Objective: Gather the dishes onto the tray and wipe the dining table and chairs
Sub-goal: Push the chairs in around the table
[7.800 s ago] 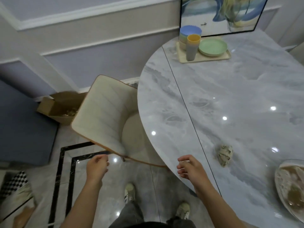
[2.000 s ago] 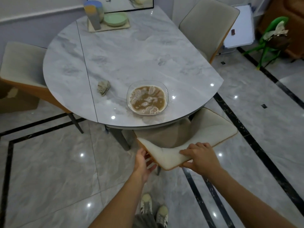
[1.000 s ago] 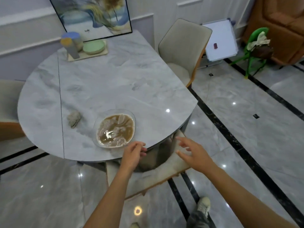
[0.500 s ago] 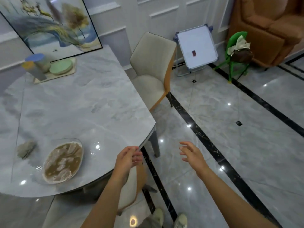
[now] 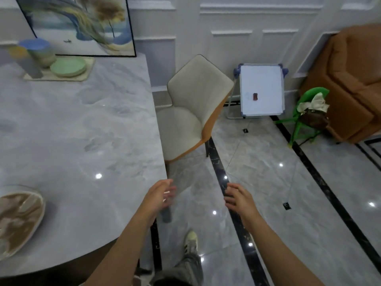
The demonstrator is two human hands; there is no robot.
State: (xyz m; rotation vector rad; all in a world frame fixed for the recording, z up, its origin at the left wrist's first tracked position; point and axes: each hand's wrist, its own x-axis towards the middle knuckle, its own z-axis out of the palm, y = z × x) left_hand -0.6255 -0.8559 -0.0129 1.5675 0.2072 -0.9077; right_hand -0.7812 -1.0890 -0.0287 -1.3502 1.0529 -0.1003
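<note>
Both hands hung out over the floor (image 5: 268,162), just past the straight edge of the tabletop (image 5: 82,131). The left hand (image 5: 159,194) was close beside that edge, fingers loosely extended, its grip released and holding nothing. The right hand (image 5: 237,198) was further out, above a black floor stripe, fingers lightly curled, its grip likewise released and empty. Held low and forward, with one shoe set ahead, they seemed readied for the cream chair (image 5: 191,108). It stood beyond them with its seat partly under the tabletop, and was probably the next thing to be moved or wiped, though neither hand held a cloth.

The dishes sat well apart. The beige tray (image 5: 86,71) lay at the far side of the tabletop, against a framed painting (image 5: 78,23). It carried a green plate (image 5: 68,67), a blue-topped stack (image 5: 39,51) that was too blurred to tell as bowls or cups, and a grey cup (image 5: 26,62) with a yellow rim. They were presumably gathered there to leave the surface bare for wiping.

One glass dish (image 5: 18,219) was not yet on the tray. It rested near the tabletop's near edge, cut off by the left side of the view. It held murky brown liquid with pale patches, and looked likely to slop unless carried level.
</note>
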